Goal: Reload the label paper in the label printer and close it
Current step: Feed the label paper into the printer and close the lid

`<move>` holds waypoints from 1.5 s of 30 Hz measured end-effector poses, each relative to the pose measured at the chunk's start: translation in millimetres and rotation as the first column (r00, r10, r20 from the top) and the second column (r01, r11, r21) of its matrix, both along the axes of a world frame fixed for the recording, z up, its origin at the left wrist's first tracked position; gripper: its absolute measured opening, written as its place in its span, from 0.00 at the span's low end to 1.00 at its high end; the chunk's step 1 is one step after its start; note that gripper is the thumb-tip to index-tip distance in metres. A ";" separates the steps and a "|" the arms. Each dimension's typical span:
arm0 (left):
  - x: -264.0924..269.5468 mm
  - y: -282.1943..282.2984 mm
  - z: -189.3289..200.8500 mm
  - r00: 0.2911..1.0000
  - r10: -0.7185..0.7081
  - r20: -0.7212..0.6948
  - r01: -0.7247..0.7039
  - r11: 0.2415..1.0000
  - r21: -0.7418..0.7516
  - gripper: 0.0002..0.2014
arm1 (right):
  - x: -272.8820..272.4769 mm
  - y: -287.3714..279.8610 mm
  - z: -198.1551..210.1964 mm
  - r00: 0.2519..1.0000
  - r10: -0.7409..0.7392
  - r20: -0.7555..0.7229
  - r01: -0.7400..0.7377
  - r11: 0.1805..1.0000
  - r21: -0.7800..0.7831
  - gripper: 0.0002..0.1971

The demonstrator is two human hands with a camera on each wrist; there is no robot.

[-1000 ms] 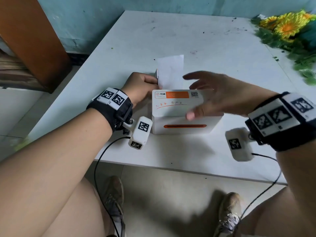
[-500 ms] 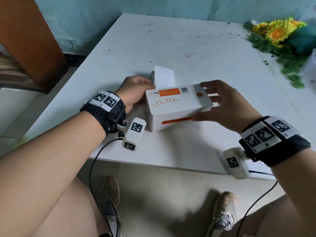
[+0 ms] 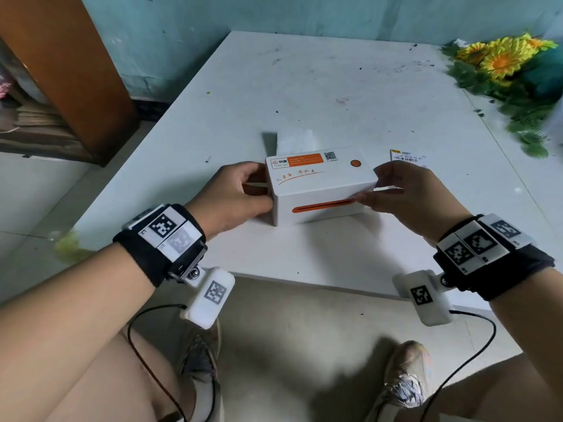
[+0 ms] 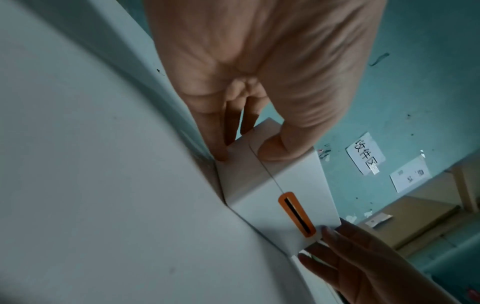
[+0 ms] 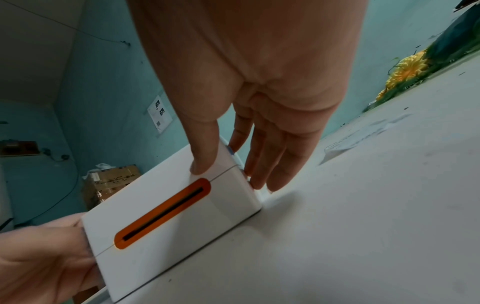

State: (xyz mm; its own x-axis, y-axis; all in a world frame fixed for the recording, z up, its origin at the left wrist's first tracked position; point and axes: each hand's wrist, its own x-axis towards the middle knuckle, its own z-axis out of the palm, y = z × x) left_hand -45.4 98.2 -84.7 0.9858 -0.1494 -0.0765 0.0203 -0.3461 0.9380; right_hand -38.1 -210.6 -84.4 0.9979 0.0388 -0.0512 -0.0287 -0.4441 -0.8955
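Note:
The white label printer (image 3: 320, 184) with an orange slot (image 3: 323, 206) stands on the white table (image 3: 335, 86), its lid down. My left hand (image 3: 243, 193) grips its left end, with the thumb (image 4: 280, 148) on the end face and fingers behind. My right hand (image 3: 387, 187) grips the right end, the thumb (image 5: 202, 164) at the top front corner and fingers down the side. White label paper (image 3: 295, 141) sticks up behind the printer. The printer (image 4: 293, 191) shows its lid seam in the left wrist view, and the printer (image 5: 161, 242) fills the right wrist view.
A small barcode sticker (image 3: 406, 155) lies on the table just right of the printer. Artificial sunflowers (image 3: 502, 59) crowd the far right corner. The table's front edge (image 3: 304, 278) runs close below the printer. A brown wooden panel (image 3: 61, 71) stands at the left.
My right hand has come off the printer's top and taken its right end. The printer has turned slightly, right end away from me. The paper behind it stands lower.

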 end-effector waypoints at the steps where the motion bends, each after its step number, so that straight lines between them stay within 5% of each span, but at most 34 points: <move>1: -2.8 -0.7 -1.1 1.000 -0.021 -0.013 0.020 0.999 -0.044 0.31 | -0.6 -0.4 -0.7 1.000 -0.003 -0.003 0.003 1.000 0.010 0.17; 5: -1.8 -6.1 -9.1 0.995 -0.071 -0.065 0.062 0.989 -0.135 0.47 | -5.1 -6.3 2.0 0.999 -0.052 0.011 0.052 0.998 -0.027 0.19; 11: 18.1 -22.1 -13.8 0.994 0.085 0.064 -0.084 0.996 -0.015 0.22 | -13.7 -11.0 11.0 0.988 -0.136 0.079 0.145 0.980 -0.133 0.20; 16: 29.0 -30.2 -3.8 0.994 0.094 0.057 -0.096 0.995 0.033 0.24 | -17.3 -14.0 17.2 0.988 -0.074 0.137 0.102 0.972 -0.212 0.31; 24: 50.2 -26.9 6.4 0.994 0.103 0.033 -0.104 0.994 0.034 0.21 | -4.8 -15.8 26.2 0.984 -0.166 0.056 0.174 0.963 -0.203 0.18; 33: 50.2 -25.7 16.6 0.993 0.110 0.036 -0.114 0.986 0.118 0.23 | -4.1 -9.0 43.1 0.978 -0.208 -0.026 0.193 0.941 -0.280 0.15; 45: 41.0 -21.7 24.2 0.995 0.083 -0.047 -0.082 0.996 0.024 0.20 | -15.0 -7.7 58.8 0.978 -0.167 -0.122 0.141 0.970 -0.199 0.14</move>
State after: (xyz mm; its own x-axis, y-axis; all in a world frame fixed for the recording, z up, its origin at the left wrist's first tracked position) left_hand -4.4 76.5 -60.5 0.9898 -0.0653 -0.1265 0.0946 -0.3618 0.9274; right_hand -53.1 -218.3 -25.6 0.9741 -0.1382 -0.1791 -0.2262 -0.5852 -0.7787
